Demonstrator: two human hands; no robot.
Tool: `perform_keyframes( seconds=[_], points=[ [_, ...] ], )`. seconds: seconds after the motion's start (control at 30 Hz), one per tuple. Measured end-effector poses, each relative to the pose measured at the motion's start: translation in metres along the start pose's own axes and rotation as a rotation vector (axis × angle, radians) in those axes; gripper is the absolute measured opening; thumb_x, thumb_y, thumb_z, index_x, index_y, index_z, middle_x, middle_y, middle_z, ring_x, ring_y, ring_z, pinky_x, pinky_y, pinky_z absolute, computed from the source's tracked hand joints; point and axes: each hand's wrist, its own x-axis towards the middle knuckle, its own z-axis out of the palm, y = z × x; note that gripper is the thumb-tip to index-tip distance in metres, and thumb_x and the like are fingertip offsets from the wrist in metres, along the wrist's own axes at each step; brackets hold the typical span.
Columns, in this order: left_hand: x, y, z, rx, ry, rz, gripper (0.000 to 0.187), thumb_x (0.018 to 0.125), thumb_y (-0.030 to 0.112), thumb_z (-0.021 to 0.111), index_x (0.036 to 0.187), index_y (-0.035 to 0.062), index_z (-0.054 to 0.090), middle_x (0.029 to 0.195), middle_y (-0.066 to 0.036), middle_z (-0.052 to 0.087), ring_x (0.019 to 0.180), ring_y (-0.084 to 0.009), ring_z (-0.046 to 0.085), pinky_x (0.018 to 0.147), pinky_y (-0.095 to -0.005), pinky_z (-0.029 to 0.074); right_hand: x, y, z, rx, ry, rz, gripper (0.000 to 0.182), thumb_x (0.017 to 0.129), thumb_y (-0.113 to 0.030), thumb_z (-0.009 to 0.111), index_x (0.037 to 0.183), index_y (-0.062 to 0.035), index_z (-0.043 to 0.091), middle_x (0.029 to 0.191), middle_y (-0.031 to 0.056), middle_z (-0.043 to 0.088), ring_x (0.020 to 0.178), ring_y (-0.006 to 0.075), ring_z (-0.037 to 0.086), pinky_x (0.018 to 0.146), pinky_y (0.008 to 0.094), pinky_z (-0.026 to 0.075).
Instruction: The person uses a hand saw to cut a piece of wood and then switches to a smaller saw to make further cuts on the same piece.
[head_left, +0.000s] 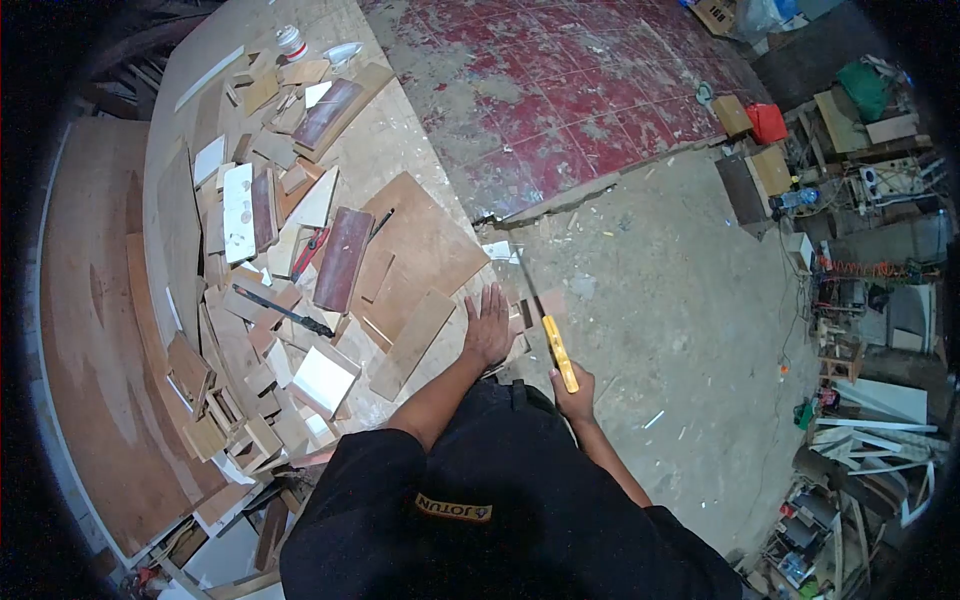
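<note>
My right hand [573,391] is wrapped round the yellow handle of a hand saw [560,354]. Its thin dark blade points away from me, seen almost edge-on, just past the edge of the worktable [420,150]. My left hand [487,328] lies flat with fingers stretched out at that edge, beside the blade. Under or right by its fingers are small wood pieces, partly hidden. A narrow wooden board [412,345] lies to the left of this hand, partly over a larger square plywood sheet [440,235].
Wood offcuts, a dark red-brown block [342,260], red-handled pliers [310,253], a black clamp-like tool [283,310] and a white jar [291,42] crowd the table. Red tiles [590,100] form a raised floor ahead. Scrap, hoses and a red bag [767,123] line the right side.
</note>
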Motion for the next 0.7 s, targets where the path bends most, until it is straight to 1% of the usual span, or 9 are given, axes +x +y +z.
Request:
perform_keyframes(
  seconds=[0.03,0.17,0.3,0.47,0.5,0.57,0.6,0.67,0.7],
  points=[
    [0.001,0.001,-0.002,0.018,-0.023,-0.031,0.086,0.091,0.049,0.048,0.149,-0.0095,0.022,0.159,-0.028,0.009,0.149,-0.0413,0.003,0.115,-0.0655,0.003,-0.003,0.002,0.001,-0.02,-0.045,0.058,0.015,0.086,-0.01,0.068,0.08,0.0014,0.06,0.063,0.0001,0.051,0.061,0.0068,0.047,0.055,0.0275,0.04],
    [0.002,0.011,-0.009,0.045,-0.035,-0.108,0.082,0.09,0.041,0.049,0.149,-0.0097,0.021,0.16,-0.028,0.006,0.149,-0.042,0.001,0.115,-0.0655,0.003,-0.014,0.016,0.008,0.001,-0.027,0.03,0.015,0.086,-0.01,0.068,0.08,0.0014,0.061,0.061,0.0002,0.052,0.059,0.0078,0.048,0.055,0.029,0.042],
    [0.002,0.017,-0.012,-0.002,-0.068,-0.193,0.082,0.09,0.039,0.048,0.149,-0.0097,0.021,0.159,-0.028,0.007,0.149,-0.0426,0.002,0.115,-0.0646,0.003,-0.023,0.02,0.01,0.02,0.001,-0.009,0.016,0.086,-0.011,0.068,0.08,0.0012,0.061,0.059,0.0016,0.051,0.058,0.0082,0.048,0.055,0.0295,0.042],
    [0.006,0.019,0.001,-0.002,0.061,-0.26,0.077,0.089,0.031,0.046,0.149,-0.0105,0.021,0.159,-0.029,0.009,0.149,-0.0434,0.004,0.116,-0.063,0.004,-0.032,0.032,0.008,-0.052,-0.057,-0.082,0.018,0.085,-0.013,0.07,0.077,0.0003,0.06,0.057,0.0092,0.05,0.052,0.0147,0.051,0.053,0.0321,0.043],
    [0.007,0.02,0.002,0.003,0.054,-0.266,0.077,0.089,0.031,0.046,0.149,-0.0105,0.021,0.159,-0.029,0.009,0.149,-0.0434,0.004,0.116,-0.063,0.004,-0.033,0.038,0.008,-0.045,-0.062,-0.077,0.018,0.085,-0.013,0.07,0.077,0.0003,0.06,0.057,0.0092,0.05,0.052,0.0147,0.051,0.053,0.0321,0.043],
    [0.011,0.023,0.003,-0.016,0.069,-0.302,0.075,0.089,0.028,0.045,0.149,-0.0102,0.021,0.159,-0.028,0.01,0.149,-0.0424,0.004,0.117,-0.0622,0.004,-0.034,0.049,0.009,-0.082,-0.064,-0.178,0.02,0.085,-0.013,0.07,0.074,0.0,0.059,0.057,0.0111,0.052,0.05,0.0204,0.053,0.051,0.0338,0.043],
    [0.013,0.023,0.003,-0.005,0.06,-0.306,0.075,0.089,0.028,0.045,0.149,-0.0102,0.021,0.159,-0.028,0.01,0.149,-0.0424,0.004,0.117,-0.0622,0.004,-0.035,0.052,0.009,-0.07,-0.067,-0.171,0.02,0.085,-0.013,0.07,0.074,0.0,0.059,0.057,0.0111,0.052,0.05,0.0204,0.053,0.051,0.0338,0.043],
    [0.016,0.026,0.003,0.07,-0.01,-0.328,0.073,0.089,0.025,0.043,0.149,-0.0102,0.021,0.16,-0.027,0.01,0.15,-0.0409,0.003,0.117,-0.0616,0.005,-0.038,0.057,0.008,-0.116,-0.08,-0.218,0.017,0.083,-0.013,0.07,0.079,0.0005,0.062,0.06,0.0138,0.057,0.052,0.0268,0.058,0.053,0.0358,0.046],
    [0.017,0.027,0.003,0.012,-0.015,-0.37,0.071,0.091,0.024,0.043,0.15,-0.0086,0.021,0.161,-0.025,0.009,0.15,-0.0399,0.002,0.117,-0.061,0.004,-0.039,0.058,0.007,-0.104,-0.077,-0.216,0.017,0.083,-0.013,0.07,0.079,0.0005,0.062,0.06,0.0138,0.057,0.052,0.0268,0.058,0.053,0.0358,0.046]
  ],
)
